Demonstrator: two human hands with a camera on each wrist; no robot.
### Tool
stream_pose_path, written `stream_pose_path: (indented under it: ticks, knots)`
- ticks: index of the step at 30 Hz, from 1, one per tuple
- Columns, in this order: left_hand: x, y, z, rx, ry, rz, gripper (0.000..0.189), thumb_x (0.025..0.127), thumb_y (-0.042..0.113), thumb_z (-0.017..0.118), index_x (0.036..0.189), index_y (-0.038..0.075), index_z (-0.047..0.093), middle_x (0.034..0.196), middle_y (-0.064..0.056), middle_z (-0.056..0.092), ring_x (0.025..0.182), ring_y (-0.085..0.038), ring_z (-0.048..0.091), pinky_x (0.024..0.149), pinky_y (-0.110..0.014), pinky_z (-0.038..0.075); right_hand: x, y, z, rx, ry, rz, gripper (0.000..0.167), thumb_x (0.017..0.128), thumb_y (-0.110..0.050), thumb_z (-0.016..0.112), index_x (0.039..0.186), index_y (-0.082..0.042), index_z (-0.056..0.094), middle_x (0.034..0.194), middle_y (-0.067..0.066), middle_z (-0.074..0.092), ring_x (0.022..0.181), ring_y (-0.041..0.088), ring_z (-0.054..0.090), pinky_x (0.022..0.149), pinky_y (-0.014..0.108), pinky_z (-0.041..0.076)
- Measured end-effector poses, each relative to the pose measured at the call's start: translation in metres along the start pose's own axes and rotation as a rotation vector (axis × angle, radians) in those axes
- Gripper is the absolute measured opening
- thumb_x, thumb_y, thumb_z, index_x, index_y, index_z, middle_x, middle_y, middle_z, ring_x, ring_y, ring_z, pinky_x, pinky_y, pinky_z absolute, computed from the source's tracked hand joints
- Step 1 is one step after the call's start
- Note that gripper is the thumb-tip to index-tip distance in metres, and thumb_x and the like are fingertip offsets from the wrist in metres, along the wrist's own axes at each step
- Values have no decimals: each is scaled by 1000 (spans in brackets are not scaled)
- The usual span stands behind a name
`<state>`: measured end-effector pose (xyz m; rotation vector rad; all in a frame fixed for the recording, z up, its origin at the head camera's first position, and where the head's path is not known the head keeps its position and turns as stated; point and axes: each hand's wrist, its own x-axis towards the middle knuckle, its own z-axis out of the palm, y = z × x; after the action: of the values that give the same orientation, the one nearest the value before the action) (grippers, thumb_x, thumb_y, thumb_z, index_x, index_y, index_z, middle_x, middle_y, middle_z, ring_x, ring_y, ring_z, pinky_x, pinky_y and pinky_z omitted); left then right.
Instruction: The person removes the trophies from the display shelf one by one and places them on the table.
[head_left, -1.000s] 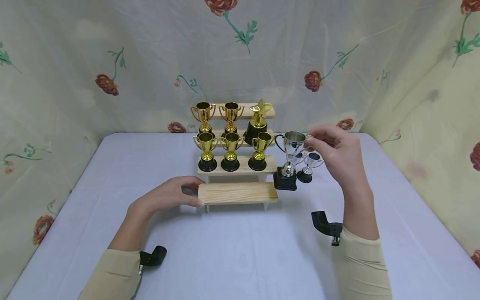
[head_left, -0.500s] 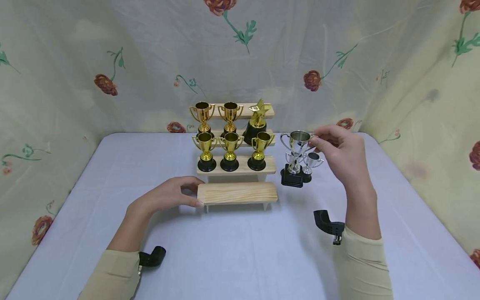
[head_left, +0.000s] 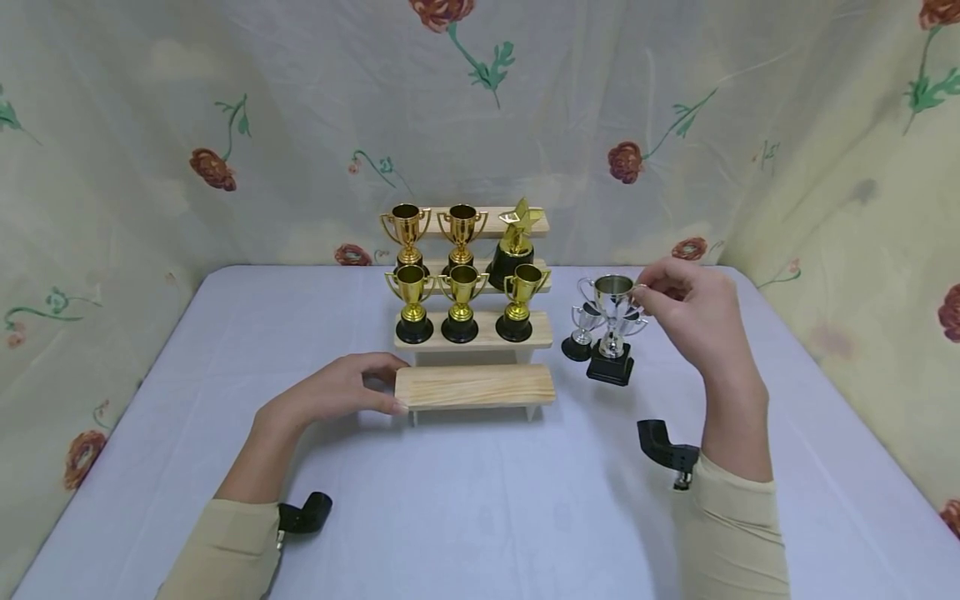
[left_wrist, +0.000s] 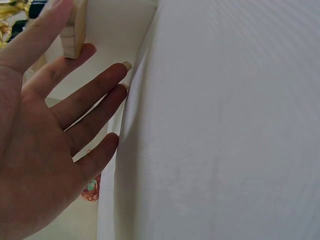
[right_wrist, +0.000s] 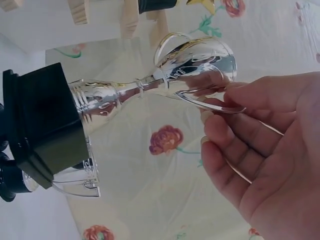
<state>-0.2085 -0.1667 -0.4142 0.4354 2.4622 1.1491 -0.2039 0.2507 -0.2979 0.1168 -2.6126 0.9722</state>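
Note:
My right hand pinches one handle of a silver trophy cup between thumb and fingers, to the right of a stepped wooden display stand. The trophy is upright, and its square black base shows large in the right wrist view. Two smaller silver trophy cups stand close behind it: one at its left, the other mostly hidden by it. My left hand holds the left end of the stand's lowest step, thumb on one side of the board and index finger on the other.
Three gold trophy cups line the step above the bare lowest one. Behind them are two more gold cups and a gold star trophy. A white cloth covers the table; a flowered curtain hangs behind.
My right hand has carried the silver trophy cup rightward, away from the stand, and lately a little lower in view. A small silver cup it partly covered now shows. The left hand stays put.

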Motion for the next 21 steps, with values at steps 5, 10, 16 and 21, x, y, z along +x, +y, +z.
stream_pose_path:
  ticks: [5, 10, 16, 21]
  knots:
    - [0, -1, 0, -2, -1, 4, 57, 78, 45, 81, 128, 25, 63, 127, 0, 66, 122, -22, 56, 104, -50, 42, 1, 3, -1, -37, -23, 11, 11, 94, -17, 63, 96, -11, 71, 90, 11, 73, 76, 14, 60, 68, 30, 45]
    - [1, -2, 0, -1, -3, 11, 56, 78, 44, 81, 127, 24, 64, 127, 0, 66, 122, -21, 56, 104, -50, 42, 2, 10, -4, -60, -14, 23, 11, 94, -18, 62, 96, -11, 71, 90, 10, 73, 74, 8, 59, 69, 30, 44]
    - [0, -1, 0, -2, 0, 8, 56, 77, 45, 82, 127, 25, 64, 126, 1, 66, 121, -21, 56, 103, -49, 42, 3, 18, -9, -45, 14, 49, 13, 94, -20, 62, 97, -11, 71, 87, 5, 73, 70, -1, 57, 65, 23, 44]
    - [0, -1, 0, -7, -2, 4, 56, 78, 44, 81, 127, 25, 64, 126, 0, 66, 122, -21, 56, 103, -49, 41, 2, 24, -11, -36, 96, 75, 14, 92, -18, 60, 96, -11, 71, 72, -21, 61, 69, -1, 55, 63, 19, 42]
